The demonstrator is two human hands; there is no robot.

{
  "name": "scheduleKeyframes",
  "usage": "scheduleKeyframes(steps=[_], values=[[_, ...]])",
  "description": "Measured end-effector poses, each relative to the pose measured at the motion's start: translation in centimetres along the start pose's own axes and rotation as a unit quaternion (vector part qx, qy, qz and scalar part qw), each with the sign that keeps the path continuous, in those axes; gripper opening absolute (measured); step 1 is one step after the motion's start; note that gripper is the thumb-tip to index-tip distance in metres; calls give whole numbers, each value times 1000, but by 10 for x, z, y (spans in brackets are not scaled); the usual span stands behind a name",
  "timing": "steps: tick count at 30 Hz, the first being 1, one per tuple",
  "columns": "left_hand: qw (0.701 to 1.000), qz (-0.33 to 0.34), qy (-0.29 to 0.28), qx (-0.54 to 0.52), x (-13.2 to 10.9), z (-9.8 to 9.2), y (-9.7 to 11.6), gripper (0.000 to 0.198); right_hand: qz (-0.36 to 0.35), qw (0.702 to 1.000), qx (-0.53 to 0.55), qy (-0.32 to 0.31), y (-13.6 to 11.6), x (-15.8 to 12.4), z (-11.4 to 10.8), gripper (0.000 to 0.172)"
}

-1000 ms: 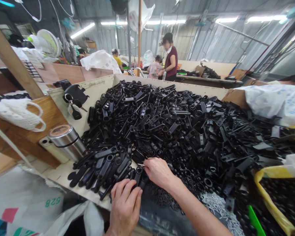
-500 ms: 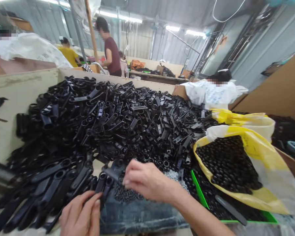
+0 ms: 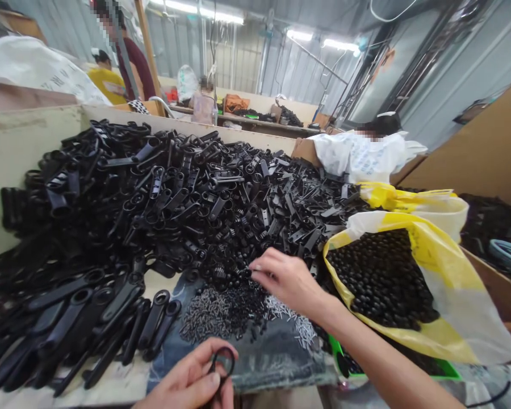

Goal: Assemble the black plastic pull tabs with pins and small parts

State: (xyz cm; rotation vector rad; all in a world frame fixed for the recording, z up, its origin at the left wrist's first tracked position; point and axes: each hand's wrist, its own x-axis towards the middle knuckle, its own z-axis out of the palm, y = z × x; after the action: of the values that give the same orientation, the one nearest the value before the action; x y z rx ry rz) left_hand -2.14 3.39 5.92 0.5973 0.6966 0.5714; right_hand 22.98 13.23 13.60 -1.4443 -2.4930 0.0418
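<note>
while the left hand [image 3: 186, 379] pinches a black plastic loop part [image 3: 223, 363] between thumb and fingers, low in view, the right hand [image 3: 286, 282] sits almost closed on small black pieces [image 3: 238, 301] by the black parts heap [image 3: 174, 204], cannot tell if it has any

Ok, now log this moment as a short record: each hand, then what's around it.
left hand: holds a black loop
right hand: fingertips at the edge of a heap of small black pieces
nearby: silver pins; long black parts
rest: bag of black beads; green tray; co-worker in white beyond the pile
</note>
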Motion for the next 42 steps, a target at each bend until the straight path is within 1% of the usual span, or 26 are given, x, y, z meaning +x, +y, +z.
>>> scheduleKeyframes(steps=[1, 3, 6, 8, 9, 11, 13, 14, 15, 16, 18, 20, 22, 24, 29, 32, 35, 36, 38, 40, 42], values=[[1000, 16, 17, 0, 4, 3, -1, 47, 56, 998, -34, 18, 11, 10, 7, 11], [998, 42, 53, -6, 11, 10, -2, 50, 119, 989, -76, 34, 27, 28, 20, 16], [992, 59, 104, -27, 16, 17, 0, 56, 147, 984, -95, 40, 37, 40, 33, 10], [988, 67, 130, -40, 16, 21, 2, 58, 150, 983, -95, 45, 38, 36, 32, 4], [986, 73, 140, -44, 15, 23, 2, 59, 148, 984, -91, 49, 37, 30, 31, 5], [983, 84, 154, -48, 14, 26, 2, 57, 143, 984, -80, 67, 30, 15, 27, 16], [981, 91, 163, -45, 13, 30, 1, 55, 128, 985, -21, 110, 17, -5, 27, 28], [981, 93, 167, -41, 13, 32, 0, 55, 116, 982, 44, 142, 7, -15, 30, 31], [980, 94, 172, -37, 14, 33, -1, 55, 105, 973, 127, 163, -4, -24, 33, 30], [979, 95, 178, -34, 14, 34, -3, 55, 100, 957, 213, 170, -17, -33, 38, 28], [977, 95, 188, -27, 15, 34, -8, 58, 86, 929, 338, 122, -42, -49, 48, 23], [978, 88, 189, -12, 15, 33, -13, 64, 67, 913, 393, 91, -63, -59, 57, 24], [980, 80, 184, 14, 14, 31, -19, 70, 55, 907, 406, 94, -76, -66, 64, 25], [979, 80, 183, 44, 12, 30, -23, 72, 51, 909, 398, 108, -81, -70, 69, 27], [974, 77, 194, 89, 7, 28, -28, 72, 28, 904, 404, 134, -78, -74, 76, 33], [972, 65, 194, 111, 4, 26, -30, 67, 24, 904, 401, 145, -76, -76, 75, 26], [960, 72, 217, 161, 2, 23, -35, 56, 9, 908, 388, 159, -77, -79, 73, 22], [955, 72, 229, 175, 2, 21, -38, 55, 7, 909, 382, 167, -77, -81, 72, 23], [947, 66, 250, 192, 2, 20, -42, 61, 8, 910, 374, 179, -78, -84, 72, 23], [942, 51, 256, 212, 2, 21, -43, 66, 10, 910, 373, 181, -79, -86, 73, 22], [933, 44, 259, 245, 0, 24, -39, 62, 5, 909, 378, 175, -78, -88, 74, 22]])
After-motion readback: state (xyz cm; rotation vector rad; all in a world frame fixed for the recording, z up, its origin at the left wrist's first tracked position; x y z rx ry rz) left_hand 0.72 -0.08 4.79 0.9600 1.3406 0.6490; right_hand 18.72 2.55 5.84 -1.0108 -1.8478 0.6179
